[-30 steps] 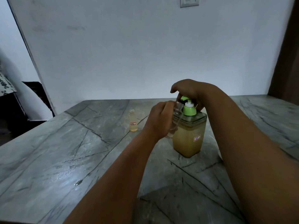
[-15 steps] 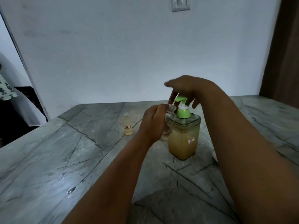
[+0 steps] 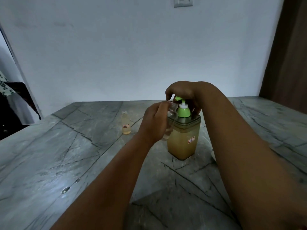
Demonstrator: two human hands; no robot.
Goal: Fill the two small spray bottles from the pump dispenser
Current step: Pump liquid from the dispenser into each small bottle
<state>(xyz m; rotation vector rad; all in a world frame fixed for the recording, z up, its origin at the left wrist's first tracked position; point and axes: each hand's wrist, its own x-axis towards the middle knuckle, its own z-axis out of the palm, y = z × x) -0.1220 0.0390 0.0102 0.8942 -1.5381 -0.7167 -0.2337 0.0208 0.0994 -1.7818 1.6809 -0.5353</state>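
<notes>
Fingers of the right hand (image 3: 181, 93) curl over the green pump head (image 3: 178, 98) of the square pump dispenser (image 3: 182, 140), which stands on the grey marble table (image 3: 66, 155). Left hand (image 3: 154, 122) grips a clear spray bottle (image 3: 171, 120), its mouth under the nozzle. Second spray bottle (image 3: 126, 123), holding amber liquid, stands capless to the left

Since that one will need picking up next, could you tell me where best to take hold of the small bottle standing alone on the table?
Grip the small bottle round its straight body, about at the label, coming from the near left side. It stands upright and uncapped with open table around it, so a level side grip should avoid tipping it.
</notes>
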